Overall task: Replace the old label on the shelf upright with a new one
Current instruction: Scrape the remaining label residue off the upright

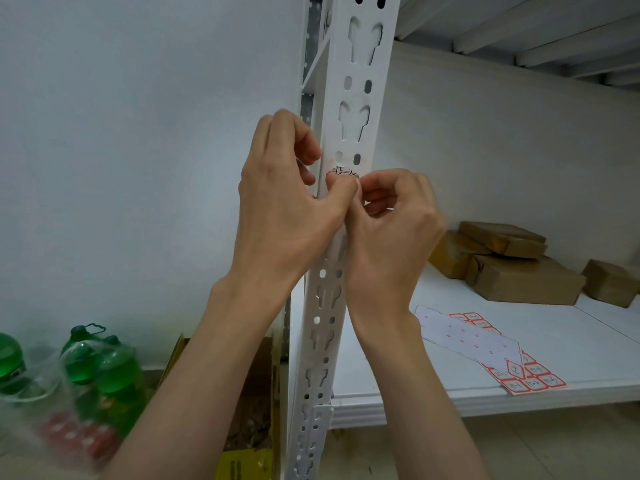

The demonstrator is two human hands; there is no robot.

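So the label [343, 173] is stuck on the front of the white shelf upright [349, 98], and it's being pinched at its lower edge by both hands, left hand [287, 202] and right hand [391, 223], pressed together there. A sheet of red-bordered labels [491, 351] is left on the shelf board [571, 341] near some brown parcels [519, 271].

Upright [360, 81] matt white painted metal; parcels [526, 278] brown paper-wrapped.
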